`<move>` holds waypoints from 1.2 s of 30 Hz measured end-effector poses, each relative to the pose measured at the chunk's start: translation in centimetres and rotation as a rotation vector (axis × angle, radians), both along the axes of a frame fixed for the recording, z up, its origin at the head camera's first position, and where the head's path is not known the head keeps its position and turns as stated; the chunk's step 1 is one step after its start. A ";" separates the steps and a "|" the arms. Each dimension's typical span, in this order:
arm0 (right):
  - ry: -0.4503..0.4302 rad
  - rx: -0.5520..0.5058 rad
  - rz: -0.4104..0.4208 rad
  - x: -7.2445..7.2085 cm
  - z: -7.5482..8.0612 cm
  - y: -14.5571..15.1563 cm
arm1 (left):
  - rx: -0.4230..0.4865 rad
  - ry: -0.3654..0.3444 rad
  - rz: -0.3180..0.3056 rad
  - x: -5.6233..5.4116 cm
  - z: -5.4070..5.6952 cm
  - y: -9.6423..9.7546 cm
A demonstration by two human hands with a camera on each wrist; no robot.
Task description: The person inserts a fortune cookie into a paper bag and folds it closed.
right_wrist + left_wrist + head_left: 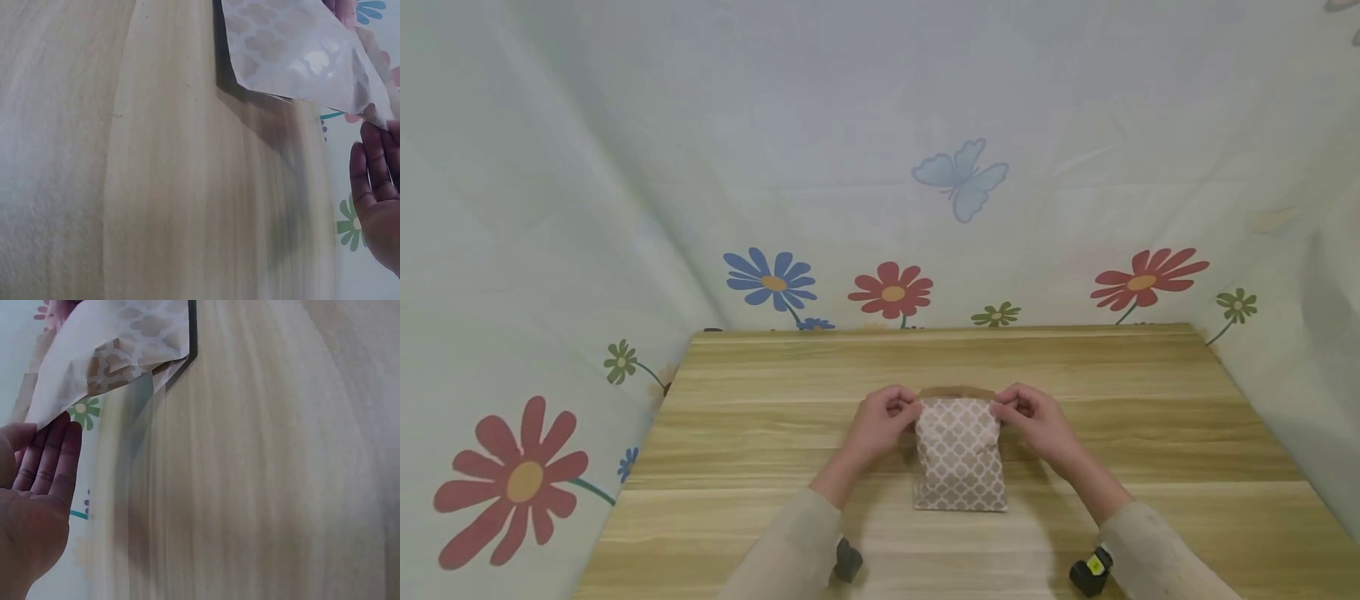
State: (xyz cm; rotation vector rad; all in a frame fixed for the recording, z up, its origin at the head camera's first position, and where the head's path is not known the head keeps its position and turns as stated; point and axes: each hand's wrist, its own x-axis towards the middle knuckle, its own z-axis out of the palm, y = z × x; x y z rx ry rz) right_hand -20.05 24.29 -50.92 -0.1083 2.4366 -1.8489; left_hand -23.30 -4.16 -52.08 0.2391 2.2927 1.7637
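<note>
A paper bag (960, 454) with a brown and white lattice pattern lies in the middle of the table, its bottom edge toward me. Plain brown paper (957, 391) shows along its far end. My left hand (886, 421) pinches the far left corner between thumb and fingers. At the far right corner, my right hand (1033, 423) pinches the paper in the same way. In the left wrist view the bag's side (109, 369) is creased, and that corner is lifted off the table. The right wrist view shows the bag's smoother side (300, 56) slanting up to the right fingers (378, 156).
The wooden table (760, 400) stretches out on all sides of the bag. Behind it hangs a pale cloth (820, 125) printed with flowers and a butterfly. Dark devices sit at the wrists, one by the left sleeve (793, 542) and one by the right sleeve (1157, 554).
</note>
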 end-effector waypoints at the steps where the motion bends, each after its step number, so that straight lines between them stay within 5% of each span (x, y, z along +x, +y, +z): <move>1: -0.004 -0.002 -0.003 0.0 -0.1 0.0 | -0.001 0.003 0.001 0.0 -0.1 0.0; 9: -0.019 0.000 0.011 0.0 -0.9 0.1 | 0.059 0.059 -0.007 0.1 -0.8 -0.2; 17: -0.010 0.004 0.037 0.0 -0.9 0.1 | 0.079 0.131 -0.127 0.1 -0.4 -0.7; 21: -0.010 -0.002 0.044 -0.1 -0.9 0.2 | 0.105 0.112 -0.155 0.2 -0.1 -0.7; 36: -0.026 -0.013 0.068 0.2 -0.8 0.2 | 0.132 0.043 -0.070 0.0 -0.8 -0.3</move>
